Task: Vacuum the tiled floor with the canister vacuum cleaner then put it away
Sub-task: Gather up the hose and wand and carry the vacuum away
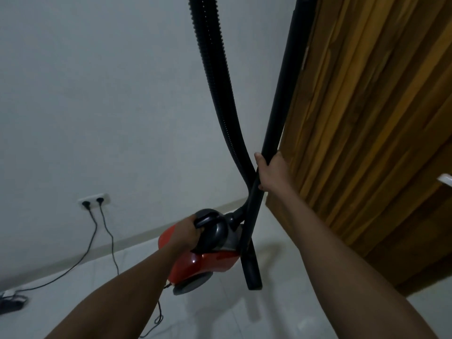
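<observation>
1. Your left hand [188,231] has its fingers curled tight round the dark carry handle [208,217] on top of the canister vacuum cleaner [208,263]. The red body hangs tilted from that grip and seems lifted off the tiled floor [293,277], which suggests you are carrying it to be stored.
2. Your right hand [270,172] is wrapped round the black wand [276,106] above and right of the canister, keeping it upright so it does not swing. Its lower end [252,272] hangs just right of the body.
3. The ribbed hose [212,69] rises from the canister's front, crosses the wand near your right hand and runs out of view overhead.
4. The wooden door [367,118] stands close on the canister's right, just beside the wand; it could knock there.
5. A thin cord [159,311] trails below the canister and may snag your feet.
6. Left of the canister, a wall socket [93,200] holds two plugs, their cables [107,236] running down to the floor, and a power strip [11,302] lies far left.
</observation>
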`<state>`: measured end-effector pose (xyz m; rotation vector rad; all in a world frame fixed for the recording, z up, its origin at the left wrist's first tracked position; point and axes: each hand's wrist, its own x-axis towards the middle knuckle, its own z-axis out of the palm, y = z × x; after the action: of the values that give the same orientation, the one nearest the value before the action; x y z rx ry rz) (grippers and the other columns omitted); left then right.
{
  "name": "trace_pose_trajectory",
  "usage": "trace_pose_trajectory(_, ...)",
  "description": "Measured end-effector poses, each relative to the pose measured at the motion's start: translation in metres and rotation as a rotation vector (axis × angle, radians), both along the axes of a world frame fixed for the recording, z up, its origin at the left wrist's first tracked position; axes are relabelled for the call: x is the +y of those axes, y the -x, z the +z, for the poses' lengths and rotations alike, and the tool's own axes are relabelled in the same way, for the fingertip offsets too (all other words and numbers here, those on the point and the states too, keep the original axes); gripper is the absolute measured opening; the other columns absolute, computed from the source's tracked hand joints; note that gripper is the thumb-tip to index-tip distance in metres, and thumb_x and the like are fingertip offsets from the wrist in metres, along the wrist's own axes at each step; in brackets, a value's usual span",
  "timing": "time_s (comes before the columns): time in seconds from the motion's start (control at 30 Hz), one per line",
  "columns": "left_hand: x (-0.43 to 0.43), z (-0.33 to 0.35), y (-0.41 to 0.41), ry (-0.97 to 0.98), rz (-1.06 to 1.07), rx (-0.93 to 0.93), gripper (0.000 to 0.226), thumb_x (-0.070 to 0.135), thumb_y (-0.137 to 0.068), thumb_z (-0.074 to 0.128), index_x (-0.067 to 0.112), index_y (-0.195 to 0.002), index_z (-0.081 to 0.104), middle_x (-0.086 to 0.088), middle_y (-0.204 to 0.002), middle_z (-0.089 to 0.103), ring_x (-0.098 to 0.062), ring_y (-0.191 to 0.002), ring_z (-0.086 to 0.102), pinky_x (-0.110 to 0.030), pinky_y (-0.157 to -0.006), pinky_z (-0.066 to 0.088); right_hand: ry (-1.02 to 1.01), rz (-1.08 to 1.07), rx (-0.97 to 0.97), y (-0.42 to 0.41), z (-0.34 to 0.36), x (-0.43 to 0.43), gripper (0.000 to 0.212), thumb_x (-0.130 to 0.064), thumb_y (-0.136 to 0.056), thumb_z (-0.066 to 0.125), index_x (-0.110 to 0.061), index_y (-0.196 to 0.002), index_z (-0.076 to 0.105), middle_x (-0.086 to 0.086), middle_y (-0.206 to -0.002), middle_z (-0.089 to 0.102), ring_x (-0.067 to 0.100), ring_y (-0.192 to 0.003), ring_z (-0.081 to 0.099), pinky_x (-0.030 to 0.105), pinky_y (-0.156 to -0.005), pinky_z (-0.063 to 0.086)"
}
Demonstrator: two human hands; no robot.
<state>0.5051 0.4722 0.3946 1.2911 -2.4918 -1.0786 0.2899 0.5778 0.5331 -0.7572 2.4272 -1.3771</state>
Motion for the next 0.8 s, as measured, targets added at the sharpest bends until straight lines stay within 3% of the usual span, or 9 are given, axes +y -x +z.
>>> trace_pose_trajectory(0.2, -0.057, -0.018, 0.100, -0.023, 0.001, -0.002, 0.038, 0.013, -0.094, 0.058, 0.013, -0.132, 0.057, -0.014, -0.120, 0.067, -0.032, -0.110, 0.062, -0.027, -0.087, 0.042, -0.030, 0.023, -0.009, 0.100, -0.021, -0.072, 0.049, -0.056, -0.097, 0.049, -0.015, -0.125, 0.046, 0.007, -0.106, 0.063, 0.027, -0.087, 0.068, 0.049, -0.071, 0.061)
trace_pose_trajectory(0.5, -0.186, -0.076, 0.272, -0.081, -0.080, -0.028, 0.037, 0.015, -0.090, 0.062, 0.012, -0.127, 0.060, -0.012, -0.114, 0.070, -0.031, -0.106, 0.065, -0.032, -0.090, 0.047, -0.057, -0.022, -0.027, 0.262, -0.070, -0.192, 0.059, -0.051, -0.099, 0.050, -0.010, -0.140, 0.041, 0.008, -0.113, 0.062, 0.026, -0.094, 0.066, 0.048, -0.075, 0.061)
trace_pose_trajectory(0.67, -0.248, -0.109, 0.362, -0.104, -0.110, -0.089, 0.034, 0.013, -0.088, 0.065, 0.007, -0.121, 0.061, -0.013, -0.108, 0.070, -0.031, -0.099, 0.066, -0.035, -0.088, 0.050, -0.054, -0.016, -0.094, 0.352, -0.095, -0.243, 0.054, -0.046, -0.100, 0.052, -0.011, -0.140, 0.042, 0.009, -0.112, 0.065, 0.024, -0.094, 0.068, 0.047, -0.076, 0.061)
trace_pose_trajectory(0.73, -0.265, -0.117, 0.397, -0.113, -0.114, -0.125, 0.032, 0.011, -0.089, 0.063, 0.007, -0.121, 0.060, -0.012, -0.107, 0.068, -0.030, -0.097, 0.065, -0.032, -0.085, 0.048, -0.053, -0.014, -0.119, 0.386, -0.108, -0.261, 0.052, -0.044, -0.100, 0.053, -0.010, -0.139, 0.042, 0.008, -0.112, 0.064, 0.024, -0.094, 0.068, 0.047, -0.077, 0.061)
trace_pose_trajectory(0.8, -0.280, -0.129, 0.432, -0.125, -0.124, -0.141, 0.022, 0.005, -0.092, 0.057, 0.010, -0.113, 0.058, -0.007, -0.096, 0.065, -0.026, -0.091, 0.063, -0.018, -0.073, 0.045, -0.052, -0.010, -0.110, 0.421, -0.125, -0.279, 0.052, -0.043, -0.101, 0.053, -0.006, -0.136, 0.044, 0.007, -0.110, 0.063, 0.026, -0.095, 0.067, 0.047, -0.077, 0.061)
